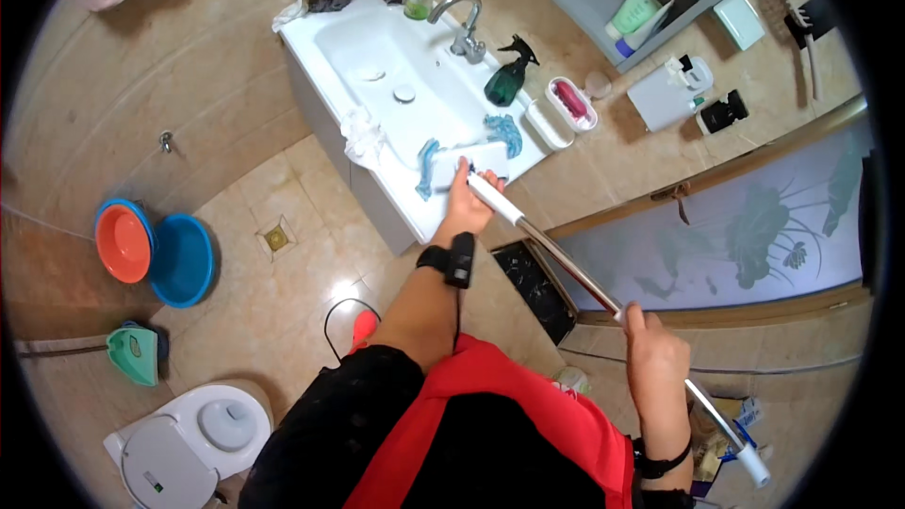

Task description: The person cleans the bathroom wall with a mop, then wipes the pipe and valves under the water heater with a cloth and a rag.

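A flat mop [556, 250] with a white and silver pole slants across the front of me. Its white rectangular head [443, 170] lies at the near corner of the white washbasin [332, 66]. Light blue cloth [505, 136] bunches out at both ends of that head. My left hand [468, 205] grips the mop where the pole joins the head, its thumb on top. Lower right, my right hand [657, 351] is wrapped round the pole, whose white end [752, 467] sticks out beyond it. A crumpled white cloth [362, 137] hangs on the basin's left edge.
By the chrome tap [464, 33] stand a green spray bottle [507, 80] and a soap pump [418, 0]. A white soap box [570, 106] sits right of the basin. Blue basins [184, 259], an orange basin [123, 243] and a toilet [226, 424] are at the left.
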The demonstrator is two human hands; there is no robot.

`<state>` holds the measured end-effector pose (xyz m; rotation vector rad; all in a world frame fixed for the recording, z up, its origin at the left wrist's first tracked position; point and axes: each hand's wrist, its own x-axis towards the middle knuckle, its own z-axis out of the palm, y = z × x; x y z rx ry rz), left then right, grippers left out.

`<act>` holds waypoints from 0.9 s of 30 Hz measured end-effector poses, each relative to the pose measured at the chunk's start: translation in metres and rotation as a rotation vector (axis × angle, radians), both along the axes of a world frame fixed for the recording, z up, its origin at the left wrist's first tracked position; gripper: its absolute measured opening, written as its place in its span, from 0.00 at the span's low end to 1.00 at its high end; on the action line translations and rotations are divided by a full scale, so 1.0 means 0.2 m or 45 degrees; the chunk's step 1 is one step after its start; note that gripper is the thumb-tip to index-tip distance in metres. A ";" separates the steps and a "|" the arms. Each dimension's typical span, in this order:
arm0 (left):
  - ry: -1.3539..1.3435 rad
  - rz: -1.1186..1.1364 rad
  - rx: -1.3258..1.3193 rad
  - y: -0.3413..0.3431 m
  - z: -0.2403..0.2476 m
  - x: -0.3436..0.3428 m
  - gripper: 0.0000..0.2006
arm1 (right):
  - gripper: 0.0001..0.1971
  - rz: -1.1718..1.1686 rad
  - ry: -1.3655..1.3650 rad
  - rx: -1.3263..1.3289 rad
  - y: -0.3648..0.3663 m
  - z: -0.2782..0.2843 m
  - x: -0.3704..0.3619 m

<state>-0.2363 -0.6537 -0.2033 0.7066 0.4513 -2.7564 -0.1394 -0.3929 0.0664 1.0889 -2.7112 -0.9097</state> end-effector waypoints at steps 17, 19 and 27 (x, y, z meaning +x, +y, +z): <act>-0.027 0.168 -0.028 0.12 -0.07 -0.08 0.14 | 0.10 -0.069 -0.220 -0.317 -0.02 -0.16 -0.01; -0.175 0.125 -0.116 0.09 -0.06 -0.08 0.14 | 0.11 -0.144 -0.394 -0.243 -0.02 -0.18 0.01; -0.328 -0.014 -0.226 0.07 -0.04 -0.17 0.20 | 0.20 -0.083 -0.231 0.109 -0.04 0.02 0.10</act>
